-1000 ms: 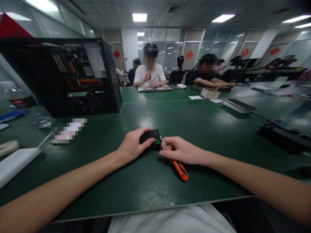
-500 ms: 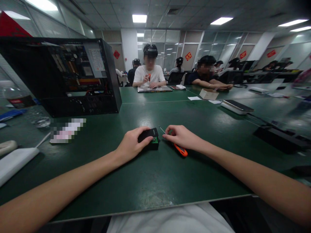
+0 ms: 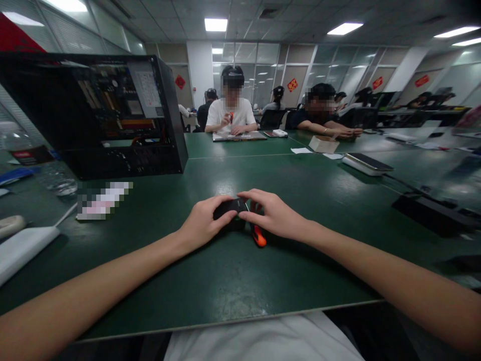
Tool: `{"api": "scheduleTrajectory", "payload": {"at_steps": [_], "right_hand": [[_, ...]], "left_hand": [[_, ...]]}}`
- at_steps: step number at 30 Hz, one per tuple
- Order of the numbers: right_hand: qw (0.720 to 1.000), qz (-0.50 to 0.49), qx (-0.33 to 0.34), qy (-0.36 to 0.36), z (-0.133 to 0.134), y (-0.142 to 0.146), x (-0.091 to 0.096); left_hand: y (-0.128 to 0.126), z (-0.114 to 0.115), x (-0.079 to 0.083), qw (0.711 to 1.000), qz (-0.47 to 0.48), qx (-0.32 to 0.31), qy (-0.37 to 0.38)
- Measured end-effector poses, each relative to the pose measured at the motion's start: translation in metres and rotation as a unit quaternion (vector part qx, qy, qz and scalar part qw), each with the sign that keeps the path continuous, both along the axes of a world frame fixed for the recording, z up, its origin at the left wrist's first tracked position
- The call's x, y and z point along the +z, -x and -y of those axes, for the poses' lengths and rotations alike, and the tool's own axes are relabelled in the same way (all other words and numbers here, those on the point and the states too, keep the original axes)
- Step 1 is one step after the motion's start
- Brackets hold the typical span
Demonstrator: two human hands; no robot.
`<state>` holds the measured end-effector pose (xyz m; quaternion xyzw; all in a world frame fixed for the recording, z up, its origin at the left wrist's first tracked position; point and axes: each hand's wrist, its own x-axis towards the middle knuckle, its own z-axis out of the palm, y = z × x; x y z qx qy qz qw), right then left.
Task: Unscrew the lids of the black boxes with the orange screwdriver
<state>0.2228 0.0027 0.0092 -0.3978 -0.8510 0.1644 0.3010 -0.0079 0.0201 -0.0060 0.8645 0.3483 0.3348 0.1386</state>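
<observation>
Low over the table, my left hand point(image 3: 205, 218) is closed around a small black box point(image 3: 227, 206), thumb in front and fingers behind. My right hand point(image 3: 273, 213) is at the box's right end, with thumb and index fingertips touching or very near its edge. A screwdriver point(image 3: 259, 237) with an orange and black handle is held under the right fingers, handle pointing down toward me. Part of its thin shaft shows beside the box; its tip is hidden. The green circuit board inside the box is mostly covered now.
An open black computer case point(image 3: 131, 115) stands at the left on the green table point(image 3: 233, 281). Near it are a plastic bottle point(image 3: 56, 178) and a white device point(image 3: 26, 245). A black adapter point(image 3: 432, 215) and cables lie at right. Co-workers sit across the table.
My right hand has moved left to the box, carrying the screwdriver along and turning its handle more upright. The left hand keeps its hold on the box.
</observation>
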Motion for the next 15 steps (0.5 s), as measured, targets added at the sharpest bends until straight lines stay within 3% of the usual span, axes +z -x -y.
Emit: {"api": "scheduleTrajectory", "payload": {"at_steps": [9, 15], "right_hand": [[0.996, -0.071, 0.012, 0.060, 0.001, 0.005, -0.006], [0.987, -0.118, 0.009, 0.105, 0.003, 0.005, -0.007]], "left_hand": [[0.001, 0.001, 0.002, 0.999, 0.015, -0.022, 0.025], [0.037, -0.009, 0.023, 0.989, -0.004, -0.045, 0.142]]}}
